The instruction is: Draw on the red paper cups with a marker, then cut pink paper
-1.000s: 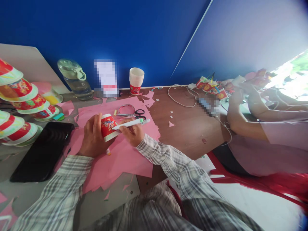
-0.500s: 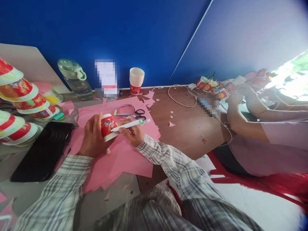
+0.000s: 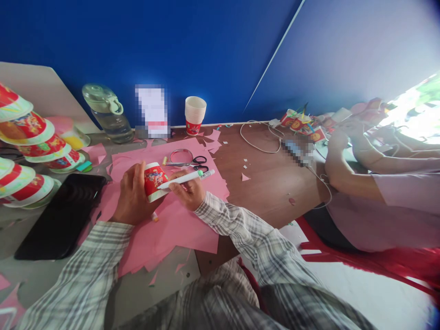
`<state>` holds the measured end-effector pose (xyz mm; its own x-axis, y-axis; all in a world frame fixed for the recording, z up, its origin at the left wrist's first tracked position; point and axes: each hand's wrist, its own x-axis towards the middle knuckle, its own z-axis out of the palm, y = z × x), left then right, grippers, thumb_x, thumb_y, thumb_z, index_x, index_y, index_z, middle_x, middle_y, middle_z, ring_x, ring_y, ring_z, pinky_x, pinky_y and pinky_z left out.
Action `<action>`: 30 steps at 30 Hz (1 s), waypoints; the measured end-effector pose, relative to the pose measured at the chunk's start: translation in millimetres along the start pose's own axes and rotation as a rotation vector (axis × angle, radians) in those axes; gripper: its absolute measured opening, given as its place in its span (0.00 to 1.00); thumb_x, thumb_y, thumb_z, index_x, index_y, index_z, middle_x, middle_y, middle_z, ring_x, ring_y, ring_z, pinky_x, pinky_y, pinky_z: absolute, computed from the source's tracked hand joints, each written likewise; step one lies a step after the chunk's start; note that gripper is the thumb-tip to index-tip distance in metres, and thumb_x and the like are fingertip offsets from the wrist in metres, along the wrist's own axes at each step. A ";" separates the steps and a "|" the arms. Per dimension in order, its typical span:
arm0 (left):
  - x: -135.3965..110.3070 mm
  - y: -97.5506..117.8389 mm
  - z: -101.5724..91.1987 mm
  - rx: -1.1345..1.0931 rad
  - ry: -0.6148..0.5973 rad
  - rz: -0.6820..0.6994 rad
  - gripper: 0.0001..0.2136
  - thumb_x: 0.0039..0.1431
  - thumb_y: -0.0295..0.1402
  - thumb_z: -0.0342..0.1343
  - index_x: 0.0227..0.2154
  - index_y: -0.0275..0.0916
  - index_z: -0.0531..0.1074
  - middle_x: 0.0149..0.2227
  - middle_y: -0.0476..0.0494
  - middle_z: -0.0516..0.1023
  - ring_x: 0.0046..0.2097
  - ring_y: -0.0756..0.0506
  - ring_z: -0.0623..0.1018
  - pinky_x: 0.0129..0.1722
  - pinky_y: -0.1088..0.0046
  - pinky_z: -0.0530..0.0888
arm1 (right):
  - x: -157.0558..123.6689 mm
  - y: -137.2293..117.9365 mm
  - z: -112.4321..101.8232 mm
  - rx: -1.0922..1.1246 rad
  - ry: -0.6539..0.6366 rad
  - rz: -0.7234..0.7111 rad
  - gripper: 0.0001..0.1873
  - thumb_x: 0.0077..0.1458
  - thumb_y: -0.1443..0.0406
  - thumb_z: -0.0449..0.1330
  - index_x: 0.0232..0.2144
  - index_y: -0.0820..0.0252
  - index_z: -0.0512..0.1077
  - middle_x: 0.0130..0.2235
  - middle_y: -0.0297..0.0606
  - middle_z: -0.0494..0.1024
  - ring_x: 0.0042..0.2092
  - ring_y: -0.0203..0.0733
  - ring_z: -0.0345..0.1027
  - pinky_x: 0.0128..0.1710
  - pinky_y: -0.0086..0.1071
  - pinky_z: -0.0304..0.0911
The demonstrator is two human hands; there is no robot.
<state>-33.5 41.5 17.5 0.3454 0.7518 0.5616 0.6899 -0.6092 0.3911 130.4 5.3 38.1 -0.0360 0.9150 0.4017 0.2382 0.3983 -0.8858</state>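
Left hand: In the middle left of the frame, the left hand (image 3: 129,195) grips a red-and-white paper cup (image 3: 154,178), fingers wrapped around its side.
Right hand: Near the frame's center, the right hand (image 3: 190,190) is closed on a white marker (image 3: 184,177), held like a pen.
Cup: Tilted, left of center in the frame, above the pink paper (image 3: 192,227); its printed side meets the view.
Marker tip: Aimed left, at the cup's red print; whether it touches is too small to tell.
Scissors: Dark-handled scissors (image 3: 200,160) lie on the pink paper just beyond the right hand, beside a round ring (image 3: 181,152).
Counter: Pink sheets and scraps cover the middle of the brown-and-gray counter (image 3: 261,183).
Upper center: A stack of nested cups (image 3: 195,114) stands upright near the blue wall (image 3: 192,41).
Upper left: A clear bottle (image 3: 108,117) with a pale green lid stands by the wall.
Left edge: Red-printed cups (image 3: 32,130) with colored rims rise in a pile; a black phone (image 3: 62,217) lies just beside them.
Right side: Another person's bare forearms (image 3: 347,176) reach over the counter, beyond a white cable (image 3: 263,149).
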 end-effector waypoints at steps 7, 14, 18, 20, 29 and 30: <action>1.1 1.2 0.2 0.008 0.028 0.021 0.41 0.45 0.47 0.53 0.58 0.30 0.43 0.54 0.24 0.58 0.57 0.35 0.58 0.54 0.52 0.60 | 1.9 -2.6 -1.9 -0.033 0.051 0.000 0.11 0.54 0.63 0.51 0.29 0.64 0.70 0.28 0.37 0.72 0.27 0.32 0.64 0.29 0.27 0.60; 2.6 5.4 -1.6 0.012 0.029 0.017 0.41 0.45 0.48 0.52 0.57 0.30 0.42 0.53 0.25 0.58 0.57 0.36 0.58 0.54 0.52 0.60 | 2.2 -1.7 -2.0 0.035 0.094 0.063 0.12 0.54 0.62 0.50 0.28 0.64 0.68 0.25 0.34 0.69 0.25 0.30 0.61 0.25 0.25 0.58; 2.6 4.6 -1.5 0.011 0.027 0.023 0.41 0.45 0.48 0.52 0.57 0.30 0.43 0.53 0.25 0.59 0.57 0.36 0.58 0.54 0.52 0.59 | 2.2 -0.5 -1.0 -0.016 0.093 0.033 0.12 0.54 0.62 0.50 0.28 0.63 0.69 0.29 0.37 0.71 0.27 0.30 0.62 0.28 0.26 0.60; 2.9 4.2 -1.3 0.013 0.027 0.029 0.41 0.45 0.47 0.53 0.57 0.30 0.43 0.53 0.25 0.59 0.57 0.36 0.58 0.54 0.52 0.59 | 2.2 0.4 -0.5 -0.038 0.090 0.028 0.11 0.54 0.62 0.51 0.28 0.63 0.69 0.29 0.37 0.71 0.28 0.31 0.63 0.29 0.26 0.61; 1.7 2.6 0.1 0.034 0.015 0.027 0.41 0.45 0.47 0.53 0.57 0.29 0.43 0.54 0.25 0.59 0.57 0.35 0.58 0.54 0.52 0.59 | 1.5 2.9 0.1 0.002 0.090 0.034 0.09 0.54 0.63 0.51 0.28 0.62 0.68 0.29 0.36 0.71 0.29 0.32 0.65 0.31 0.28 0.63; 1.6 2.6 0.0 0.036 0.019 0.034 0.41 0.45 0.47 0.53 0.57 0.29 0.43 0.54 0.25 0.58 0.57 0.35 0.58 0.54 0.52 0.59 | 1.6 2.6 0.1 0.006 0.090 0.024 0.09 0.54 0.63 0.51 0.28 0.62 0.68 0.29 0.37 0.71 0.29 0.33 0.65 0.32 0.28 0.64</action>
<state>-31.2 41.0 19.4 0.3571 0.7260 0.5877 0.7007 -0.6242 0.3454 130.9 7.8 36.4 0.0571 0.9149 0.3996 0.2320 0.3772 -0.8966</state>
